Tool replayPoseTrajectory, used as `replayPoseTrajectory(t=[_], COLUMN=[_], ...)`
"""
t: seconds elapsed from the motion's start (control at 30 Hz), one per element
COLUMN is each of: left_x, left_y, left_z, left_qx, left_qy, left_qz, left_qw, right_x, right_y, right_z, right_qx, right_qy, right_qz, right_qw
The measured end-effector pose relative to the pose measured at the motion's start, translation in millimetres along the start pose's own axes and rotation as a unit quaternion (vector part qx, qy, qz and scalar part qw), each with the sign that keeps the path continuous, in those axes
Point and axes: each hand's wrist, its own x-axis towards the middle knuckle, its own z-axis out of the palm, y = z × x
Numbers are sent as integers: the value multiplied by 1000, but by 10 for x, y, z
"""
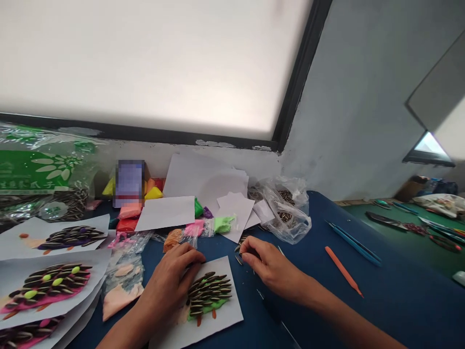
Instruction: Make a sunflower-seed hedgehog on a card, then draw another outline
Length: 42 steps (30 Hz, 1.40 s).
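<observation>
card (218,321), left hand (174,271) atop, right fingers (252,244) curled

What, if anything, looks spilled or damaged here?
A few seeds lie loose on the blue tabletop beside the right hand, outside the clear bag holding more. The dark window frame shows pale, ragged patches, like chipped paint.

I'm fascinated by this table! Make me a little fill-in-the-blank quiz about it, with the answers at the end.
1. On the sheet by the left hand, the clay under the seeds is ____.
2. The tweezers beyond the orange stick are ____.
3. Beyond the right hand, more seeds sit in a clear plastic ____.

Answers: green; blue; bag.
</observation>
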Motion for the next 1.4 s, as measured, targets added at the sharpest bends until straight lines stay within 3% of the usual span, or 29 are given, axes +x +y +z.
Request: replayPoseTrajectory(t=[0.13,0.3,0.53,0.8,0.97,1.4], left_x=[-1,-7,8,15,21,2], left_y=[-13,-50,-20,30,39,13], left_z=[9,15,-1,-30,-37,9], left_qx=[1,-1,7,12,10,1], left_qy=[2,3,-3,-11,-11,10], left_qz=[4,12,-3,-21,-16,-11], left_qw=[1000,1000,1000,1000,1000,1000], right_x=[16,54,8,-169,-253,-273], right_y=[57,188,90,-202,-235,-142], right_z=[-53,-122,-147,123,275,471], right_qx=[34,-87,-84,-43,-57,-132], right_qy=[17,90,50,-16,-46,25], right_qz=[22,15,-3,-78,-123,-161], right_qw=[999,992,995,996,990,978])
